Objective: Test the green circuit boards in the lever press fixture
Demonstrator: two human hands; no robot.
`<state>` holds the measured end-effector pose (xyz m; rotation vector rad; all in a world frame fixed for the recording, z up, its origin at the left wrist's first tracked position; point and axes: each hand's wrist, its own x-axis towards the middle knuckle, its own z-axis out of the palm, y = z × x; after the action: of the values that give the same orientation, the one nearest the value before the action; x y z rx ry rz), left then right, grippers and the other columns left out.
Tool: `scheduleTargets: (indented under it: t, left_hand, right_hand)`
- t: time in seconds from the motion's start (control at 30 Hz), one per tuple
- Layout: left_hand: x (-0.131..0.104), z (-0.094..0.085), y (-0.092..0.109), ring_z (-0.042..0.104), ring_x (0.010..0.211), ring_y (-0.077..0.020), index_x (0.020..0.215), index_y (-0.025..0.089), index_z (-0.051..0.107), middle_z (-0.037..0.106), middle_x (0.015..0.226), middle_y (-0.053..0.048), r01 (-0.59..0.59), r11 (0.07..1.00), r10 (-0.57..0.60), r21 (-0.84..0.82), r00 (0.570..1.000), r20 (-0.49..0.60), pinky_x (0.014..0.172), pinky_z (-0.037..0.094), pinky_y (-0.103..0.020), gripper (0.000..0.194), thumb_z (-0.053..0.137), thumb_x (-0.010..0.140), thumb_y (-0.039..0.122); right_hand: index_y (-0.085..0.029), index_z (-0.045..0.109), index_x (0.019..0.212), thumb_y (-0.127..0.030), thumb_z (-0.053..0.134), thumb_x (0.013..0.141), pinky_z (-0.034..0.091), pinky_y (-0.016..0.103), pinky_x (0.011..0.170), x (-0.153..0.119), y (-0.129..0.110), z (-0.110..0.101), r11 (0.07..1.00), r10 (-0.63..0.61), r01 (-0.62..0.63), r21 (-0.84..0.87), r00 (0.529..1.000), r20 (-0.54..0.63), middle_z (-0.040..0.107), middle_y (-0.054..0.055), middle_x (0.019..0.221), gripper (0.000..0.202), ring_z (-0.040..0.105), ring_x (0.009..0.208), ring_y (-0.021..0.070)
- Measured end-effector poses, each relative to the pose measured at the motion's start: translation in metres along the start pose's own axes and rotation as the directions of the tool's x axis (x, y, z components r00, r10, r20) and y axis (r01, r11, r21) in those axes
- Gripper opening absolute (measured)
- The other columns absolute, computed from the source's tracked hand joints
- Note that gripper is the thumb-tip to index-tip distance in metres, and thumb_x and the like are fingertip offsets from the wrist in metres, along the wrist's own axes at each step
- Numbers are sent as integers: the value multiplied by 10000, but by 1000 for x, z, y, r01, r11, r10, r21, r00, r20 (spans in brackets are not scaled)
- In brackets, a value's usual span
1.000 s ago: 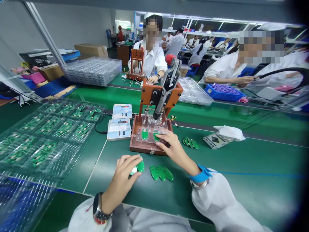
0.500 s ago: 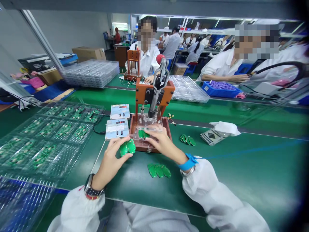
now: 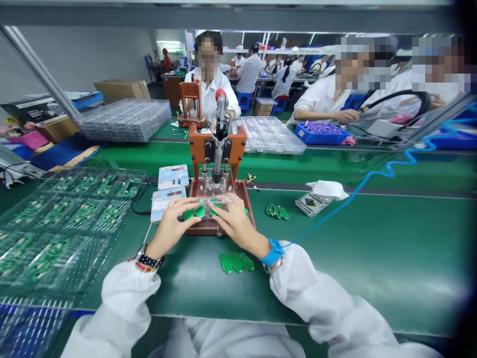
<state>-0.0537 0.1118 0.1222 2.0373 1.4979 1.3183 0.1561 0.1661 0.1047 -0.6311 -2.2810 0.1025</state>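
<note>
My left hand (image 3: 172, 220) is closed, thumb and fingers pinching small green circuit boards (image 3: 194, 212) at the front left of the press fixture. At the front of the fixture, my right hand (image 3: 236, 221) has its fingers closed on another green circuit board (image 3: 215, 210), partly hidden by the fingers. The orange and brown press fixture (image 3: 236, 142) stands before me, its toggle lever with a red knob (image 3: 220, 94) upright. Clear plastic plates sit in it above the hands. A fanned group of green boards (image 3: 236, 262) lies on the table nearer me.
More green boards (image 3: 277, 211) and a container with a white cloth (image 3: 316, 200) lie to the right. Two counter boxes (image 3: 167, 200) stand left, beside clear trays of boards (image 3: 74, 214). A blue coiled cord (image 3: 357, 191) runs from my right wrist. Co-workers sit beyond the green belt.
My left hand has brought its boards up against the fixture's front, closer to my right hand. My right hand stays at the fixture. The view has shifted to the right.
</note>
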Motion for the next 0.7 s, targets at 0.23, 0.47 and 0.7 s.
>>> scheduleTargets:
  t: [0.23, 0.47, 0.7]
  left_hand:
    - [23, 16, -6, 513, 1055, -262, 1041, 221, 703, 647, 1162, -80, -110, 994, 111, -17, 974, 195, 964, 387, -494, 231, 660, 835, 319]
    - [44, 30, -4, 529, 1049, -248, 1035, 256, 699, 677, 1104, -44, -104, 993, 117, -63, 960, 256, 943, 399, -450, 286, 737, 759, 191]
    - [50, 35, -3, 540, 1068, -261, 1075, 263, 685, 679, 1077, -49, -21, 999, 29, -29, 949, 313, 955, 383, -463, 383, 786, 710, 201]
  right_hand:
    - [-248, 610, 1184, -288, 491, 931, 380, 517, 967, -86, 83, -49, 949, 270, -298, -105, 937, -219, 556, 112, 1210, 282, 455, 1141, 286]
    - [-247, 649, 1112, -467, 455, 924, 398, 510, 986, -128, 142, -66, 910, 409, -413, -44, 909, -73, 623, 94, 1121, 348, 521, 1114, 279]
    - [-229, 598, 1138, -563, 499, 874, 383, 497, 996, -131, 141, -62, 886, 462, -462, -36, 887, -28, 572, 117, 1209, 437, 499, 1166, 285]
